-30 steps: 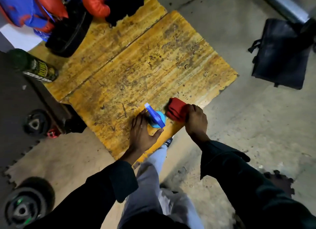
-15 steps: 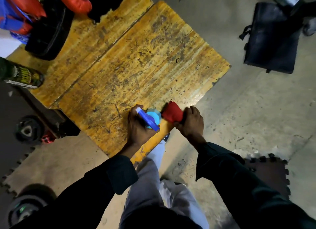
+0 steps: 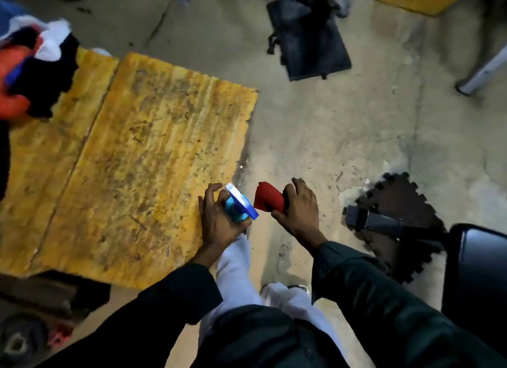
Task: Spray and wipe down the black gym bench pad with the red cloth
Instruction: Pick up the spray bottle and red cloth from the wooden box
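Observation:
My left hand [image 3: 219, 222] grips a blue spray bottle [image 3: 241, 205] at the near right corner of the yellow wooden platform [image 3: 131, 159]. My right hand [image 3: 300, 208] holds a bunched red cloth [image 3: 267, 197] just to the right of the bottle, over the bare concrete floor. A glossy black bench pad [image 3: 477, 280] shows at the right edge, partly cut off by the frame, to the right of my right forearm.
A black bag [image 3: 307, 38] lies on the floor ahead. A black foam puzzle mat [image 3: 397, 200] with a dark metal foot lies beside the pad. Clothes and boxing gloves [image 3: 27, 65] pile at the platform's far left. A weight plate [image 3: 19, 340] sits at bottom left.
My view has swung to the right, bringing the bench pad into sight. Both hands have come off the platform edge, lifting the bottle and the cloth, with the cloth now over the floor.

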